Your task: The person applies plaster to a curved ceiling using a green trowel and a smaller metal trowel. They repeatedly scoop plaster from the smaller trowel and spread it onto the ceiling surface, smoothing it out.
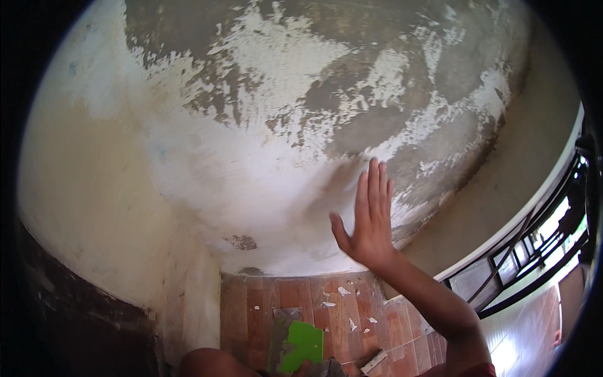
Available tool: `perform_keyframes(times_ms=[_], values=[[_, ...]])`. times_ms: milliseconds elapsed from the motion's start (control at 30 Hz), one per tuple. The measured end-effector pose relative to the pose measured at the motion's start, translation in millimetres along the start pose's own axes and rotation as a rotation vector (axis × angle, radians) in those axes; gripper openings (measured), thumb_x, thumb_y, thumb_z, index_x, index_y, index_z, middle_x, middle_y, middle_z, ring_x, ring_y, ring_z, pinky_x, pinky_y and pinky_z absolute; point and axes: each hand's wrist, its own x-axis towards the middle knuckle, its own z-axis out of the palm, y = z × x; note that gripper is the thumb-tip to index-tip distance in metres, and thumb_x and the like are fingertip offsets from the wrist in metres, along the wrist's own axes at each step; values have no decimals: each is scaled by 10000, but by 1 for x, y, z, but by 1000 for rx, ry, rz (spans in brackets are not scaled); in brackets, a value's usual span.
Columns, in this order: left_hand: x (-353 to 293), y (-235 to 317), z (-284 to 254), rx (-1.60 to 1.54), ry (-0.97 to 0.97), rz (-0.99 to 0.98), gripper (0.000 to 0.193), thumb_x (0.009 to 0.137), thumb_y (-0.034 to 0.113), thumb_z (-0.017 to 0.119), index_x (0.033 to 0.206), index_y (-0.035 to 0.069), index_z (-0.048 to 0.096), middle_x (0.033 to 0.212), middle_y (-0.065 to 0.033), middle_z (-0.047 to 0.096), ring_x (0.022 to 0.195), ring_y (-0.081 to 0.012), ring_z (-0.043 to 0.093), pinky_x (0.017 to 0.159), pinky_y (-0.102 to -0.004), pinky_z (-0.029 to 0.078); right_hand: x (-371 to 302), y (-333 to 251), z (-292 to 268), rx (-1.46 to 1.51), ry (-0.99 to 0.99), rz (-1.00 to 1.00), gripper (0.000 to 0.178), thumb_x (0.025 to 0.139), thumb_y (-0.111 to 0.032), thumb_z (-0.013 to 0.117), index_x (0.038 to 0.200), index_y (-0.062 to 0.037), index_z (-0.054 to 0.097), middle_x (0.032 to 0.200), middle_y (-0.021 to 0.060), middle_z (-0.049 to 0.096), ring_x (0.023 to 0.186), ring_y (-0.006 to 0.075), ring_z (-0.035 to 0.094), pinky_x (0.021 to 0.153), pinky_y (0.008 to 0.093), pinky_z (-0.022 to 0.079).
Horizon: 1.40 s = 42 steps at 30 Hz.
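Right hand (373, 234): yours was flat, thumb spread, fingers straight, before the patchy white-and-grey wall (251, 179); contact could not be told. Green board (306, 342), grey-smeared: sat low in view, at your barely visible left hand (305, 367), whose grip was unclear.

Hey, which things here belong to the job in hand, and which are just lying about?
Likely part of the job:
- right hand, raised with fingers straight before the wall
- patchy white-and-grey wall
- green flat board with grey smears

Probably just lying about:
- white flakes scattered on the reddish floor
- small block near the lower edge
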Motion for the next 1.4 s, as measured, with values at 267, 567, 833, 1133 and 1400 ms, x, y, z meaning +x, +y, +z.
perform_keyframes(times_ms=[267, 567, 833, 1133, 1400], values=[[0, -6, -6, 32, 18, 19, 349, 950, 249, 603, 1211, 18, 597, 1086, -135, 691, 999, -274, 684, 897, -422, 552, 3, -2, 48, -167, -37, -1, 847, 959, -473, 536, 1472, 138, 252, 1558, 390, 125, 1440, 601, 60, 1133, 693, 86], [1, -13, -12, 57, 28, 26, 352, 950, 255, 602, 1212, 20, 597, 1087, -133, 691, 996, -273, 684, 896, -422, 552, 6, 21, 16, -205, 31, 7, 713, 960, -455, 533, 1485, 1, 375, 1604, 173, 275, 1490, 341, 240, 1154, 627, 178], [-5, -16, -19, 70, 38, 26, 354, 951, 260, 601, 1213, 21, 597, 1089, -132, 690, 995, -272, 684, 895, -422, 552, 43, 61, -35, -174, 215, 111, 782, 946, -415, 553, 1527, 22, 266, 1623, 217, 188, 1512, 402, 129, 1167, 641, 61], [-10, -16, -24, 78, 42, 32, 357, 952, 265, 600, 1214, 23, 598, 1091, -131, 690, 992, -271, 684, 894, -422, 553, 44, 63, -35, -258, 144, 89, 748, 977, -485, 478, 1517, 1, 305, 1624, 172, 215, 1511, 342, 174, 1176, 610, 134], [-12, -14, -31, 80, 49, 39, 360, 953, 270, 598, 1215, 24, 598, 1092, -130, 689, 990, -271, 684, 893, -421, 553, 44, 66, -42, -248, 207, 85, 704, 960, -443, 532, 1488, -4, 376, 1607, 166, 271, 1497, 336, 228, 1175, 609, 142]])
